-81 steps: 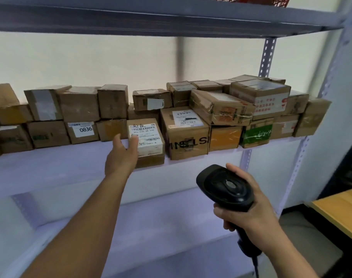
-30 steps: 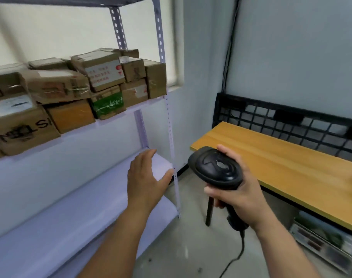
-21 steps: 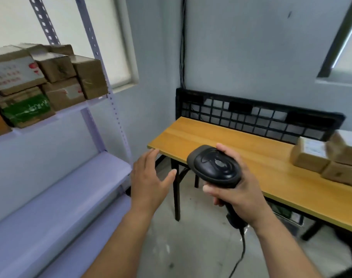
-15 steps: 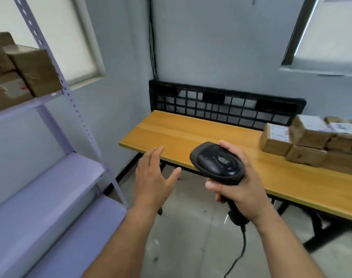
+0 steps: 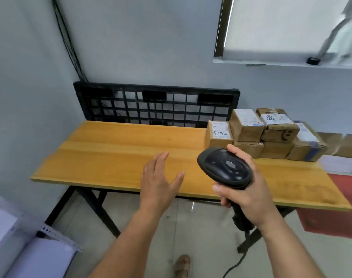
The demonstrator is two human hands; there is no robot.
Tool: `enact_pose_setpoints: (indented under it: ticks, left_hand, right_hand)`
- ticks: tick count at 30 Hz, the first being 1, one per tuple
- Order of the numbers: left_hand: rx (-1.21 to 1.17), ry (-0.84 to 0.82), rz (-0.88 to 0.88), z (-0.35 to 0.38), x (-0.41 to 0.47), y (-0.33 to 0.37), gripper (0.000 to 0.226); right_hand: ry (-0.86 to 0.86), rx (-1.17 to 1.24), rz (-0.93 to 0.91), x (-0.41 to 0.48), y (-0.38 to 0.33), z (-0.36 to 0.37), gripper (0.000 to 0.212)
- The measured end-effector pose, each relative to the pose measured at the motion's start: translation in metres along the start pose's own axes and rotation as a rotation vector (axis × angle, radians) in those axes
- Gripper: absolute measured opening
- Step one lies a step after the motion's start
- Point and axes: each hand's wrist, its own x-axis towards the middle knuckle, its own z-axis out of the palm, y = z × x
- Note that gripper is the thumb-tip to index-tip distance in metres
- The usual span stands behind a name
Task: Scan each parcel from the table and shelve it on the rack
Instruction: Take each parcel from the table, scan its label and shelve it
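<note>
Several cardboard parcels [image 5: 269, 133] are stacked at the back right of the wooden table [image 5: 121, 153]; the nearest one [image 5: 219, 133] carries a white label. My right hand [image 5: 245, 189] grips a black handheld barcode scanner [image 5: 225, 167] by its handle, held above the table's front edge, just in front of the parcels. My left hand [image 5: 159, 181] hovers empty over the table's front edge with fingers spread, left of the scanner. Only the lower corner of the rack [image 5: 30, 247] shows at the bottom left.
A black plastic pallet [image 5: 155, 105] leans against the wall behind the table. A red mat [image 5: 335, 213] lies on the floor to the right. The scanner's cable [image 5: 235, 265] trails to the floor. A foot [image 5: 183, 265] shows below. More boxes stand beyond the table's right end.
The view has swung right from the rack to the table. My left hand left the shelved parcel and now hovers open over the table. The scanner stays in my right hand.
</note>
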Motion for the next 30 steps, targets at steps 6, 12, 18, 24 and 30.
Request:
enact_pose_setpoints:
  ticks: [6, 12, 18, 24, 30]
  left_hand:
    - [-0.032, -0.105, 0.019, 0.045, 0.073, 0.018, 0.067]
    - [-0.083, -0.192, 0.060, 0.087, 0.146, 0.032, 0.064]
    - [-0.161, -0.289, 0.103, 0.132, 0.205, 0.048, 0.063]
    - [-0.309, -0.419, 0.047, 0.182, 0.238, 0.069, 0.066]
    - [-0.315, -0.560, -0.015, 0.223, 0.250, 0.100, 0.072]
  right_hand:
    - [0.078, -0.022, 0.050, 0.055, 0.004, -0.036, 0.083]
    - [0.173, -0.057, 0.109, 0.111, 0.018, -0.064, 0.085]
    - [0.272, -0.092, 0.151, 0.148, 0.036, -0.085, 0.087]
    - [0.371, -0.167, 0.172, 0.161, 0.044, -0.113, 0.089]
    - [0.415, -0.174, 0.197, 0.164, 0.050, -0.143, 0.090]
